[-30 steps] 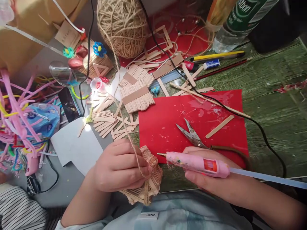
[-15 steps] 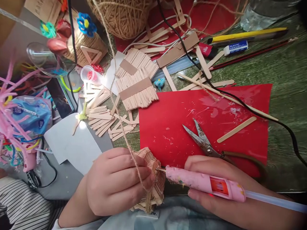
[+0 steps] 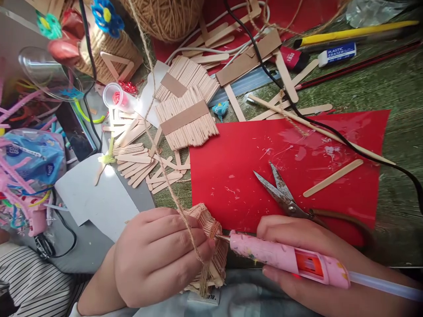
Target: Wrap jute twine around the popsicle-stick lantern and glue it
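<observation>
My left hand [image 3: 158,255] is closed round a small model made of popsicle sticks and wound twine [image 3: 211,251], held near my lap. A strand of twine [image 3: 158,149] runs from it up to the big twine ball [image 3: 165,13] at the top. My right hand [image 3: 310,264] grips a pink glue gun [image 3: 287,259] with a clear glue stick at its back. The gun's metal tip touches the model's right side.
A red sheet [image 3: 291,154] carries open scissors [image 3: 284,198] and one popsicle stick [image 3: 332,178]. Stick panels [image 3: 185,119] and loose sticks [image 3: 139,163] lie left of it. A black cord [image 3: 330,132] crosses it. Pipe cleaners [image 3: 16,176], eraser [image 3: 340,50] and pencils [image 3: 350,33] surround.
My right hand moved the glue gun left until its tip met the stick model. The view shifted down, so the table items sit higher in frame.
</observation>
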Motion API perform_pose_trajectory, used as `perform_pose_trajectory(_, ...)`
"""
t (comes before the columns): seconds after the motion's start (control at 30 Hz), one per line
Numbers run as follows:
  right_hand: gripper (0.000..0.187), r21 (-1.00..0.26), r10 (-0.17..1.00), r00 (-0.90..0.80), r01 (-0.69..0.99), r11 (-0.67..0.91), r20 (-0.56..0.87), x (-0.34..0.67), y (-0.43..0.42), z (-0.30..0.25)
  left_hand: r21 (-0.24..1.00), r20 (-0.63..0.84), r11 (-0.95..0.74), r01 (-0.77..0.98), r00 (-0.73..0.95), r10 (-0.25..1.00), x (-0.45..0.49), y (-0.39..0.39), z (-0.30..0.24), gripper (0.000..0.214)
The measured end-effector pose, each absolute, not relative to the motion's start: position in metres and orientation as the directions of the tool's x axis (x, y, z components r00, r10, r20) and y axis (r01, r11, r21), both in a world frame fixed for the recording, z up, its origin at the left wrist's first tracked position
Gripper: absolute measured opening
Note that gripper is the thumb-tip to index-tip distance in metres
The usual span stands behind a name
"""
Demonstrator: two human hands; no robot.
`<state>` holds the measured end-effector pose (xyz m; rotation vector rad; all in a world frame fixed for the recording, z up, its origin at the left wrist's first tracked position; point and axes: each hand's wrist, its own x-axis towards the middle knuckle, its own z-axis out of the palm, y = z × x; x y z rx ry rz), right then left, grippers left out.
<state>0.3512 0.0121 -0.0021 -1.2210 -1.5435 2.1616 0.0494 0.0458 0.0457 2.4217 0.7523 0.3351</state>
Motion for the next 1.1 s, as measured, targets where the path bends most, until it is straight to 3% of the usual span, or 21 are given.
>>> perform_pose_trajectory(0.37, 0.009, -0.880, 0.652, -0.593, 0.283, -0.381, -0.473, 0.353, 0.010, -0.005, 0.655, 0.117, -0.661, 0.366, 0.815, 0.567, 0.045, 0.050, 0.034, 0.018)
perform_pose_trajectory(0.7, 0.012, -0.866, 0.550, -0.673, 0.323, -0.383, -0.494, 0.357, 0.011, -0.002, 0.627, 0.210, -0.716, 0.307, 0.819, 0.535, 0.043, 0.054, 0.023, 0.014)
perform_pose_trajectory(0.77, 0.011, -0.868, 0.581, -0.646, 0.341, -0.360, -0.495, 0.355, 0.008, -0.002, 0.639, 0.210, -0.705, 0.306, 0.813, 0.543, 0.042, 0.053, 0.023, 0.015)
perform_pose_trajectory(0.87, 0.006, -0.883, 0.717, -0.528, 0.369, -0.289, -0.456, 0.352, 0.003, -0.002, 0.675, 0.225, -0.684, 0.277, 0.806, 0.548, 0.041, 0.055, 0.022, 0.010)
perform_pose_trajectory(0.97, 0.012, -0.894, 0.847, -0.401, 0.412, -0.174, -0.350, 0.357, 0.002, -0.002, 0.694, 0.223, -0.669, 0.265, 0.805, 0.550, 0.042, 0.060, 0.022, 0.004)
perform_pose_trajectory(1.1, 0.022, -0.862, 0.932, -0.314, 0.507, 0.006, -0.179, 0.377, 0.014, 0.001, 0.738, 0.240, -0.635, 0.227, 0.792, 0.562, 0.042, 0.068, 0.019, 0.006)
